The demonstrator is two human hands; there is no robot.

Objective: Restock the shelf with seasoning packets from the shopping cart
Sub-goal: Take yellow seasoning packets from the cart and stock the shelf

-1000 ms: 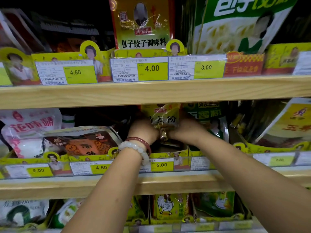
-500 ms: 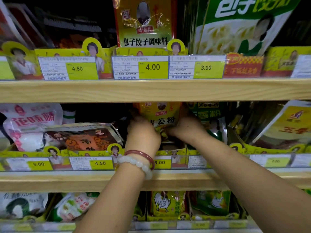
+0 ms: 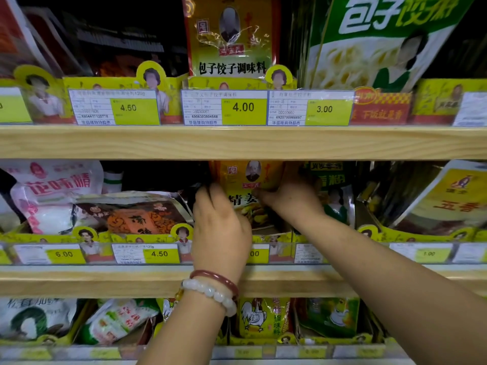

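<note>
The yellow ginger-powder packet (image 3: 246, 185) now stands taller in its middle-shelf cardboard tray (image 3: 274, 237) than a second ago, so it seems nearly seated. The left hand (image 3: 220, 227) pinches its left edge; the right hand (image 3: 287, 198) grips its right side. The neighbouring tray (image 3: 126, 237) holds an orange-brown packet (image 3: 131, 217), probably lying flat.

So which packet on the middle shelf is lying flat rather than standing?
The brown-and-orange packet, left of the left hand; its neighbours stand upright.
</note>
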